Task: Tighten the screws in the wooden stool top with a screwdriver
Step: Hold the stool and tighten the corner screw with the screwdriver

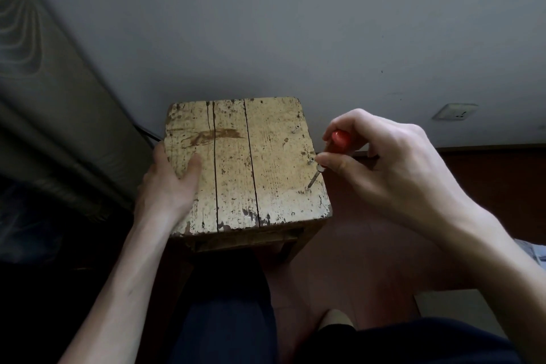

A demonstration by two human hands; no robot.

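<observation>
A worn wooden stool top (236,162) of three pale planks stands in front of me. My left hand (171,180) grips its left edge, thumb lying flat on the top. My right hand (390,162) is shut on a screwdriver with a red handle (339,139). Its thin metal shaft (313,179) slants down, and the tip rests on a screw near the right front corner of the top. Two other screw heads show along the right plank, one by my fingertip (310,160) and one farther back (295,129).
A grey wall (266,23) rises right behind the stool, with a white socket (455,112) low on the right. A dark padded piece of furniture (44,127) runs along the left. Reddish floor (369,260) lies to the right; my dark-clothed legs (230,304) are below.
</observation>
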